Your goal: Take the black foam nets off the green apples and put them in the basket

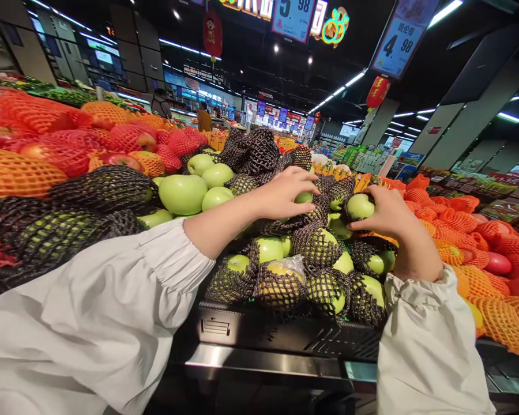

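Note:
My right hand [387,210] is closed around a green apple [360,206] that sits partly in a black foam net, at the right of the pile. To its left, my left hand [285,193] reaches over the pile with its fingers spread. Another green apple [304,197] shows between that thumb and fingers; whether they press on it I cannot tell. Below both hands, several green apples in black nets fill a black crate [259,328]. One netted fruit [281,282] near the front has clear plastic on it. Bare green apples [183,194] lie left of my left forearm.
Red apples in red and orange nets [38,132] are heaped at the left. More fruit in orange and red nets [488,248] lies at the right. A metal rail [259,360] runs below the crate. Price signs [402,40] hang overhead, and people stand far back.

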Available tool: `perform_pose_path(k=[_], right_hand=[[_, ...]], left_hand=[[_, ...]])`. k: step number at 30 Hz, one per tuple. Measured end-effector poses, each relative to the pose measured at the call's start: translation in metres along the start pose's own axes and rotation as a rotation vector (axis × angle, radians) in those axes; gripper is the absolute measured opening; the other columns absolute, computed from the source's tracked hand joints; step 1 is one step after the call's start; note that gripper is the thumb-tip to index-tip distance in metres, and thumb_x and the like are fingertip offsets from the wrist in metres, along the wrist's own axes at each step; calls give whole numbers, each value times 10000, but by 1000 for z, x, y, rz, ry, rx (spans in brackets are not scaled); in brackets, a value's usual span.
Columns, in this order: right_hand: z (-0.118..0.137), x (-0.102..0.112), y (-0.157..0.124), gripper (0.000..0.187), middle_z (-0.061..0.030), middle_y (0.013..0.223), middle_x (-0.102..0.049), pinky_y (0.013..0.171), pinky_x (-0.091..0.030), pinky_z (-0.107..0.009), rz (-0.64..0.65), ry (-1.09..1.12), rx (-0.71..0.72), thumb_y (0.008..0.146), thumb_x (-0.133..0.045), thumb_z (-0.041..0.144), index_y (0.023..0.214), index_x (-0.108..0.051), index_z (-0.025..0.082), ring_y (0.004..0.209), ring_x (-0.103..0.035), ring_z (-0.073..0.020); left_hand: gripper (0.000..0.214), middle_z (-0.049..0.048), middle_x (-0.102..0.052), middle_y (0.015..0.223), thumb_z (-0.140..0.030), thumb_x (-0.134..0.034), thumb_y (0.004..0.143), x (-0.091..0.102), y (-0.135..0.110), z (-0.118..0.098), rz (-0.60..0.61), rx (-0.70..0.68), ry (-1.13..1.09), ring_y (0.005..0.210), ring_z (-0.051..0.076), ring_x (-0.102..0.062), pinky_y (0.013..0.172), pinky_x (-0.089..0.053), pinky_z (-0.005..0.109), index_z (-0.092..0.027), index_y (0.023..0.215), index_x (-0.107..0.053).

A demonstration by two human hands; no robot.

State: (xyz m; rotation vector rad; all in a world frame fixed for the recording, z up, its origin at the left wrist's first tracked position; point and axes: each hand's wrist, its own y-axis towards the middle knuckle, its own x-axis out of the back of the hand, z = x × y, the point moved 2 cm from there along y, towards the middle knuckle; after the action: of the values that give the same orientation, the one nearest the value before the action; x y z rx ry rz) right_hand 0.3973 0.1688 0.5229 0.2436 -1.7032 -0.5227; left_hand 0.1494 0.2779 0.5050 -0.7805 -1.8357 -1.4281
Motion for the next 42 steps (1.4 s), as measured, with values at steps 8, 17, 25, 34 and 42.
perform_pose_path(k=[8, 17, 25, 34, 42], right_hand=[[34, -27, 2, 896, -135, 1290, -647, 1007, -459, -524, 461, -222, 148, 532, -890, 383, 1356, -591, 195, 1208, -519, -418], [45, -27, -5, 936, -181, 1580, -393, 1177, -363, -590, 662, -320, 60, 616, -792, 241, 1496, -480, 186, 1483, -336, -433], [22, -13, -4, 929, -146, 1414, -608, 1071, -473, -504, 601, -61, 58, 660, -805, 382, 1517, -478, 239, 1260, -598, -373], [56, -23, 4, 653, -146, 1205, -715, 1094, -329, -581, 716, -359, -5, 681, -780, 192, 1323, -696, 276, 1380, -432, -438], [23, -6, -5, 401, -113, 1181, -721, 1011, -405, -609, 134, 10, -13, 764, -727, 490, 1101, -771, 275, 1196, -584, -419]], left_hand=[[346, 98, -546, 1482, -412, -631, 883, 0, 0, 4, -2, -13, 6, 1430, 320, -370, 1197, -300, 560, -225, 1162, -716], [363, 114, -531, 1500, -400, -637, 881, 2, 0, 4, 24, -6, 5, 1439, 326, -363, 1212, -280, 564, -211, 1182, -711], [355, 91, -529, 1502, -419, -644, 883, 1, -1, 10, 11, -48, 12, 1442, 315, -369, 1209, -301, 557, -240, 1182, -708], [297, 95, -606, 1431, -274, -546, 950, 14, -1, -3, -168, 22, 24, 1360, 248, -502, 1189, -343, 472, -214, 1206, -683], [338, 41, -617, 1330, -139, -523, 903, 38, -10, 31, -780, 320, 48, 1318, 259, -494, 1203, -328, 503, -264, 1206, -606]])
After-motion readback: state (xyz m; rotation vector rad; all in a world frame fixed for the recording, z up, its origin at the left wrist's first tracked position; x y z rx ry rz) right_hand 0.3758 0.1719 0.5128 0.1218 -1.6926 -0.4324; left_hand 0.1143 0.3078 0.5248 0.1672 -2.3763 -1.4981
